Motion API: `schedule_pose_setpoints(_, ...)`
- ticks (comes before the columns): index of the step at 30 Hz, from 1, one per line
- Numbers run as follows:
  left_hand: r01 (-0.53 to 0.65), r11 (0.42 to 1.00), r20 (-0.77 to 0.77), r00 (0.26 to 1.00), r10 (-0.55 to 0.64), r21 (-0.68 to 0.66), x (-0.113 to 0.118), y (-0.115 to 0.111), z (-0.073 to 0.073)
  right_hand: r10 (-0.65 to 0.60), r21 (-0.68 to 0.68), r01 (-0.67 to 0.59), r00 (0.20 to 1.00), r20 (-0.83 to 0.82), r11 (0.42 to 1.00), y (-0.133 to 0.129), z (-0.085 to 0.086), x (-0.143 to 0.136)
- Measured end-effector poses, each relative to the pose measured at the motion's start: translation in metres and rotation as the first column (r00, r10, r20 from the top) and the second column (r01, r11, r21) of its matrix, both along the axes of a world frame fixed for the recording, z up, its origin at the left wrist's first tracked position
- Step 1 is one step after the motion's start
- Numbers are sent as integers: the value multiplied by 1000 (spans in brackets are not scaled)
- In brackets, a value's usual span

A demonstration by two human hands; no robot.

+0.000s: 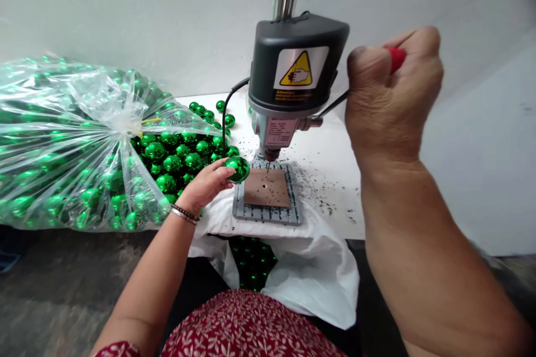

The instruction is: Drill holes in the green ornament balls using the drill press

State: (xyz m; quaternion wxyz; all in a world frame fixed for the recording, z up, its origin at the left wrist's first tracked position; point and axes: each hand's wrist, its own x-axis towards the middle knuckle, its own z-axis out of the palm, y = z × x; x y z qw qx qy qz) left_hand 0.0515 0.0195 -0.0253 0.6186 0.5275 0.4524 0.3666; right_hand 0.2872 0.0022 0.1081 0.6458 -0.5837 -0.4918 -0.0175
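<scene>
Between the fingertips of my left hand (211, 181) is a shiny green ball (238, 170), held just left of the drill bit. My right hand (393, 95) is wrapped round the red-tipped feed lever (397, 59) of a small drill press (299, 67). Its thin drill bit (268, 167) points down above a brown board (272, 194) with a small hole in it. That board lies on the press's slotted grey base (268, 217). No ball sits on the board.
A large clear plastic bag (75, 122) full of green balls lies on the white table (335, 201) at left. Dark shavings scatter right of the base. At the table's front edge hangs an open white bag (318, 273) with green balls inside. A black cable (228, 100) loops left of the press.
</scene>
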Motion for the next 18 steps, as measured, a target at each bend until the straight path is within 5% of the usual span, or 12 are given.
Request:
schedule_pose_setpoints(4,25,968,244,969,38,-251,20,-4,-27,33,35,-32,999,-18,999,1,-1,3)
schedule_pose_setpoints(10,-21,943,241,965,107,-331,29,-1,-32,26,-17,-27,999,-38,999,-2,2,2)
schedule_pose_setpoints(15,-141,990,-54,988,142,17,37,3,-39,30,-10,-30,999,-36,1000,-3,2,0)
schedule_pose_setpoints(18,-105,974,-206,967,147,198,45,7,-48,24,-18,-25,1000,-18,1000,-4,3,0)
